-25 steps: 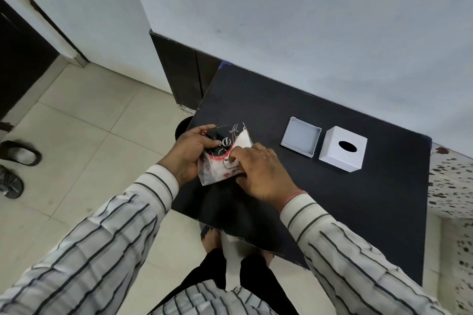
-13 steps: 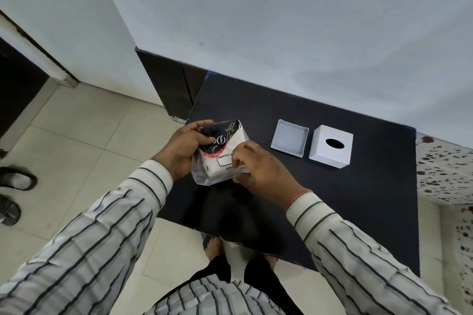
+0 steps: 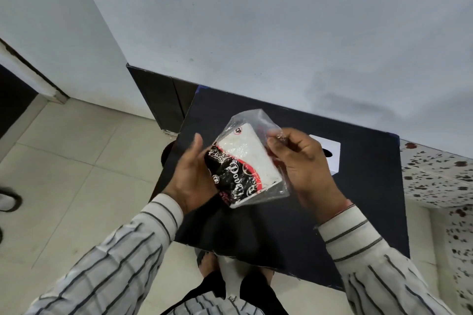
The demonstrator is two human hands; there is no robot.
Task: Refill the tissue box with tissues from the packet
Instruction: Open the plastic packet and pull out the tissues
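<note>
The tissue packet [image 3: 245, 161] is clear plastic with a black and red printed end and white tissues inside. I hold it up above the black table [image 3: 366, 207], tilted. My left hand [image 3: 190, 176] cups its printed lower end. My right hand [image 3: 300, 161] pinches the plastic along its right edge. The white tissue box [image 3: 332, 155] with an oval slot stands on the table behind my right hand, mostly hidden by it. The box's separate lid is out of sight behind the packet and hands.
The table stands against a pale wall, with a dark cabinet [image 3: 163, 100] at its far left. A speckled counter [image 3: 440, 176] adjoins on the right. Tiled floor [image 3: 76, 174] lies to the left, and my feet show under the table's near edge.
Both hands lifted the packet off the table and turned it up toward the camera. The head tilted up, so the box is now behind my right hand and the lid is covered.
</note>
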